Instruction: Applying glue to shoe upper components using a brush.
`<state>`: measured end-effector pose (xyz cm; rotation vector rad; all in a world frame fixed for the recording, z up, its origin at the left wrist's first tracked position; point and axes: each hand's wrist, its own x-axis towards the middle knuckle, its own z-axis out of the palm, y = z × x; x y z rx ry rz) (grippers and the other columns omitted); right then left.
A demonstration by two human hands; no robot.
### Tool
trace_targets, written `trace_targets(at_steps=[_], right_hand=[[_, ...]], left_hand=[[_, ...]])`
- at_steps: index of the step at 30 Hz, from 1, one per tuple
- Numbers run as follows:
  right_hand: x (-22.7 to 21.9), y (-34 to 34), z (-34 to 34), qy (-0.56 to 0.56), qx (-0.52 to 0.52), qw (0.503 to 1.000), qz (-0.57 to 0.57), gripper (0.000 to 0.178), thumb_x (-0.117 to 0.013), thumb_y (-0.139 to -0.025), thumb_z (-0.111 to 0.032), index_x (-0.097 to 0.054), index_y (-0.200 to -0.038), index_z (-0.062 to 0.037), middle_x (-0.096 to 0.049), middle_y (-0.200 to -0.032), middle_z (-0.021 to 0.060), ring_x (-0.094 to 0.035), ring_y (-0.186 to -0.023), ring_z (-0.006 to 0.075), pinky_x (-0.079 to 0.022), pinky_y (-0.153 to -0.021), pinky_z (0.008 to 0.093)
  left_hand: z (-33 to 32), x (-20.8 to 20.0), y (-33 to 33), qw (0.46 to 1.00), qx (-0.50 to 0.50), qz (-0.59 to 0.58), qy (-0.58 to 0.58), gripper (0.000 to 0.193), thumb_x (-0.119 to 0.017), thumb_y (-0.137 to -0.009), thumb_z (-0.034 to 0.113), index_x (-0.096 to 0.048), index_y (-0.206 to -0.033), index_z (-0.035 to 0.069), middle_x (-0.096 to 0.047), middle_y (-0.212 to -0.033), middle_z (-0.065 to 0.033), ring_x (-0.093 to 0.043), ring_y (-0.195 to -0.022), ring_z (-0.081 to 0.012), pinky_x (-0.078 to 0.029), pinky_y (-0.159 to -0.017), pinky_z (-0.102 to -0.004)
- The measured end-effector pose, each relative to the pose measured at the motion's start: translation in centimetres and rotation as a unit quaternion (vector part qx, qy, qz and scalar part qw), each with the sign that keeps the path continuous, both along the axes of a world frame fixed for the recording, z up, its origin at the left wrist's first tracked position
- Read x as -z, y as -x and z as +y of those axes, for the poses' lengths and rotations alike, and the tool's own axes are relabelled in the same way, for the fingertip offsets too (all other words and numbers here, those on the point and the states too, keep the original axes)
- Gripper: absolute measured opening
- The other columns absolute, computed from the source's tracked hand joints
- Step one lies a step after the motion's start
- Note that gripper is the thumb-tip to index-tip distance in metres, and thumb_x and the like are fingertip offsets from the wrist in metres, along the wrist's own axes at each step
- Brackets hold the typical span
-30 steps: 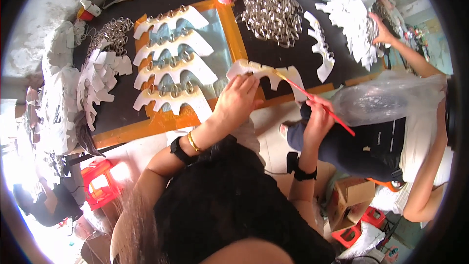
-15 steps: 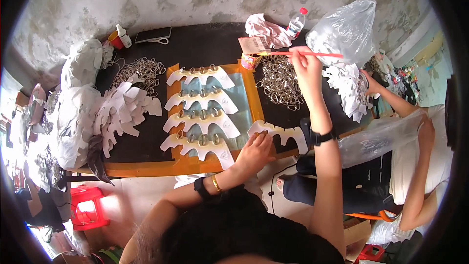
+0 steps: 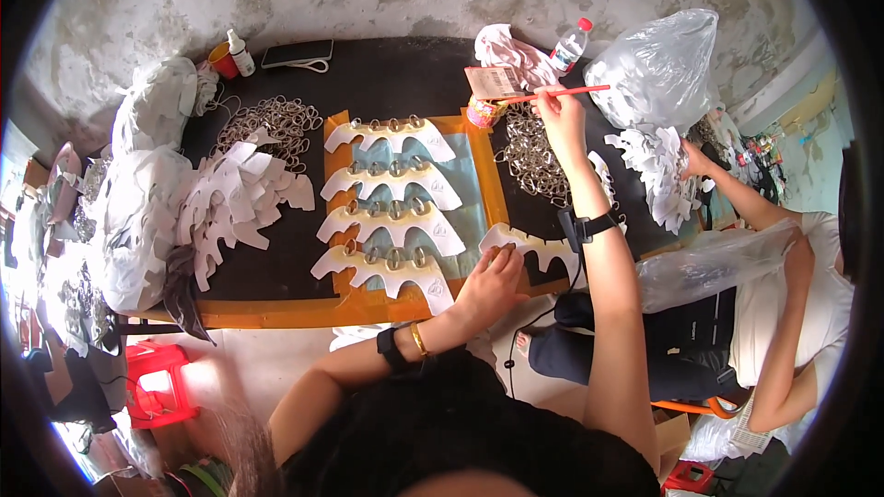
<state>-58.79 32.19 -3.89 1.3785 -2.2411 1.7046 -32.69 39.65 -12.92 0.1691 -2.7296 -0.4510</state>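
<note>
My right hand pinches a thin red-handled brush, whose tip end is at the mouth of a small colourful can. Against the table's front edge, my left hand has its curled fingers on the left end of a white scalloped cut piece. No rings show on that piece. To its left lies a column of several similar white pieces, each with oval metal rings standing along its upper edge.
Metal rings lie in heaps at the left and right. White pieces are stacked at left. At right, a co-worker's hand touches another stack. A clear bag, bottle and pink cloth stand behind.
The brush handle has come left and now tilts down toward the can. My left hand stays on the white piece. The whole view has shifted slightly.
</note>
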Motion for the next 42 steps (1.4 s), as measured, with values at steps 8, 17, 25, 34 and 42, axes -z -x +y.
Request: trace_targets(at_steps=[8,17,25,34,42], right_hand=[[-1.1,1.1,2.2,0.046,-0.012,0.992,-0.113,0.017,-0.053,-0.093,-0.011,-0.061,-0.095,0.0026,-0.066,-0.077,0.0089,-0.063,-0.066,0.0115,-0.052,-0.062,0.0231],[1.7,3.2,5.0,0.132,-0.026,0.931,-0.341,0.019,-0.054,-0.092,-0.015,-0.060,-0.101,0.0006,-0.066,-0.087,0.0113,-0.063,-0.076,0.0147,-0.052,-0.071,0.0268],[1.5,1.4,5.7,0.132,-0.035,0.953,-0.271,0.018,-0.054,-0.093,-0.015,-0.060,-0.101,-0.0001,-0.066,-0.088,0.0103,-0.062,-0.075,0.0133,-0.053,-0.073,0.0272],[2.5,0.3,5.5,0.197,-0.076,0.894,-0.395,0.020,-0.058,-0.089,-0.016,-0.060,-0.101,0.0007,-0.065,-0.091,0.0119,-0.063,-0.081,0.0167,-0.052,-0.078,0.0303],[3.0,0.1,7.8,0.351,-0.145,0.728,-0.571,0.022,-0.056,-0.086,-0.009,-0.053,-0.104,0.0031,-0.060,-0.102,0.0163,-0.059,-0.097,0.0226,-0.050,-0.088,0.0351]], left_hand=[[0.1,-0.3,-0.2,1.000,0.000,-0.010,0.009,0.068,-0.062,-0.078,0.044,-0.048,-0.124,-0.002,-0.047,-0.127,-0.0099,-0.041,-0.121,-0.0230,-0.032,-0.105,-0.0402],[0.2,-0.2,-0.1,1.000,0.003,-0.011,0.019,0.068,-0.063,-0.077,0.044,-0.048,-0.124,-0.003,-0.045,-0.129,-0.0104,-0.040,-0.123,-0.0236,-0.031,-0.106,-0.0396],[0.1,-0.4,0.0,0.999,-0.001,-0.026,0.024,0.068,-0.062,-0.077,0.045,-0.048,-0.125,-0.002,-0.045,-0.130,-0.0102,-0.039,-0.124,-0.0232,-0.030,-0.106,-0.0398],[0.4,-0.5,-0.1,1.000,0.016,-0.026,0.000,0.066,-0.065,-0.076,0.041,-0.049,-0.124,-0.002,-0.046,-0.130,-0.0104,-0.037,-0.126,-0.0246,-0.030,-0.106,-0.0403],[-0.7,0.1,-0.2,1.000,0.027,0.002,-0.007,0.064,-0.066,-0.077,0.038,-0.049,-0.122,-0.004,-0.050,-0.125,-0.0129,-0.043,-0.122,-0.0273,-0.032,-0.105,-0.0415]])
